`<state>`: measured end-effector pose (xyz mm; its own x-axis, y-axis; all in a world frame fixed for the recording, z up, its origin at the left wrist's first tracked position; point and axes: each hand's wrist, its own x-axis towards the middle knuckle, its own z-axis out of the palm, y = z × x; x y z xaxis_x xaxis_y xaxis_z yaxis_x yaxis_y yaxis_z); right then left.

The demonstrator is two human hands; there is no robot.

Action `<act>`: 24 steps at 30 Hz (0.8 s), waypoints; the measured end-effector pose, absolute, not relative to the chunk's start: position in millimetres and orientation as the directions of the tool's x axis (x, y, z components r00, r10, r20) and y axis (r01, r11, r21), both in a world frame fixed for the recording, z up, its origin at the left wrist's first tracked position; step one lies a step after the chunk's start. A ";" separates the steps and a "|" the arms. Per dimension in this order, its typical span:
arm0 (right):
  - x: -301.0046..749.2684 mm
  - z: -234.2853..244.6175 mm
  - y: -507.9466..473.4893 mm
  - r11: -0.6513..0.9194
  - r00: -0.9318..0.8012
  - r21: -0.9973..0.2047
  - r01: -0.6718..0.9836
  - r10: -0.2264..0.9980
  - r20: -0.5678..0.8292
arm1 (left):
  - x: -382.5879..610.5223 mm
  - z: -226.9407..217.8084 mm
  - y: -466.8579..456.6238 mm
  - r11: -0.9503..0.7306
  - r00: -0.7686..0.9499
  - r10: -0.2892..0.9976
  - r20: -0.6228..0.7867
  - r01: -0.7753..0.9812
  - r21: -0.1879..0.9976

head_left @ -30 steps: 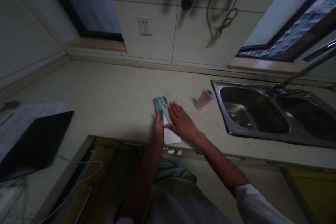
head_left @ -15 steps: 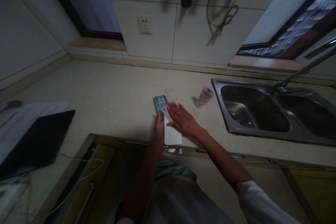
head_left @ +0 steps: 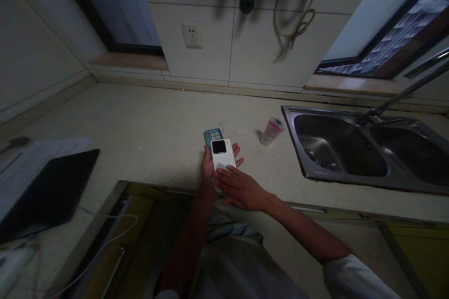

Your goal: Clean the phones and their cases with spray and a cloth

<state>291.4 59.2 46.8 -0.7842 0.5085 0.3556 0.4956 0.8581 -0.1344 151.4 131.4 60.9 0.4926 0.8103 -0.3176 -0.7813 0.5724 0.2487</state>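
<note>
One white phone [head_left: 224, 155], near front of counter [head_left: 168, 126], gripped from beneath by left hand [head_left: 207, 168], presumably to steady it; right hand [head_left: 242, 190] flat, not gripping, over its 6 o'clock end; teal case [head_left: 208, 136] at its 11 o'clock

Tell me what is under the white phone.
The left hand lies under the white phone, fingers showing past its right edge, palm mostly covered. A teal case shows beyond its top, lower part hidden.
</note>
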 end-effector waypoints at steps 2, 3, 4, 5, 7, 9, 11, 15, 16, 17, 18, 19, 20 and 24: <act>299.0 45.2 62.7 0.867 -0.785 -0.125 0.482 0.491 0.379 | 153.2 61.0 130.1 0.578 0.494 0.805 -0.328 -0.778 0.246; 303.1 45.3 67.0 0.856 -0.770 -0.125 0.502 0.508 0.386 | 154.7 60.9 129.5 0.588 0.503 0.797 -0.334 -0.773 0.239; 307.0 46.2 72.7 0.831 -0.743 -0.127 0.541 0.543 0.391 | 156.3 60.9 129.1 0.600 0.516 0.787 -0.339 -0.767 0.227; 310.5 47.5 78.9 0.793 -0.702 -0.132 0.595 0.592 0.395 | 158.0 60.9 128.9 0.614 0.530 0.776 -0.344 -0.760 0.214; 314.0 51.2 90.3 0.695 -0.603 -0.143 0.704 0.693 0.395 | 160.9 60.9 129.3 0.624 0.541 0.765 -0.350 -0.758 0.192; 311.2 54.4 94.3 0.635 -0.547 -0.144 0.759 0.742 0.387 | 162.3 61.1 130.2 0.605 0.524 0.779 -0.344 -0.774 0.189; 302.0 55.6 87.8 0.657 -0.576 -0.134 0.742 0.726 0.375 | 161.7 61.6 131.1 0.571 0.496 0.807 -0.321 -0.795 0.207; 282.4 53.3 59.6 0.814 -0.750 -0.119 0.568 0.572 0.333 | 155.9 63.0 131.7 0.512 0.443 0.851 -0.281 -0.818 0.263; 281.2 52.6 55.2 0.830 -0.767 -0.121 0.545 0.551 0.328 | 154.3 63.5 131.3 0.504 0.433 0.857 -0.281 -0.820 0.272; 282.0 52.0 53.4 0.838 -0.774 -0.119 0.533 0.539 0.333 | 153.0 64.0 130.5 0.502 0.430 0.858 -0.281 -0.820 0.276; 284.6 51.6 54.0 0.836 -0.766 -0.114 0.537 0.540 0.349 | 152.0 64.6 129.4 0.496 0.425 0.861 -0.279 -0.822 0.279; 288.7 51.2 56.6 0.823 -0.746 -0.108 0.557 0.553 0.370 | 151.4 65.2 128.1 0.491 0.419 0.864 -0.279 -0.824 0.282; 293.4 50.9 60.5 0.802 -0.717 -0.101 0.589 0.575 0.394 | 151.0 65.8 126.6 0.486 0.414 0.866 -0.280 -0.825 0.286; 306.3 49.4 75.3 0.675 -0.567 -0.106 0.730 0.686 0.456 | 152.4 67.5 121.7 0.486 0.414 0.869 -0.273 -0.818 0.307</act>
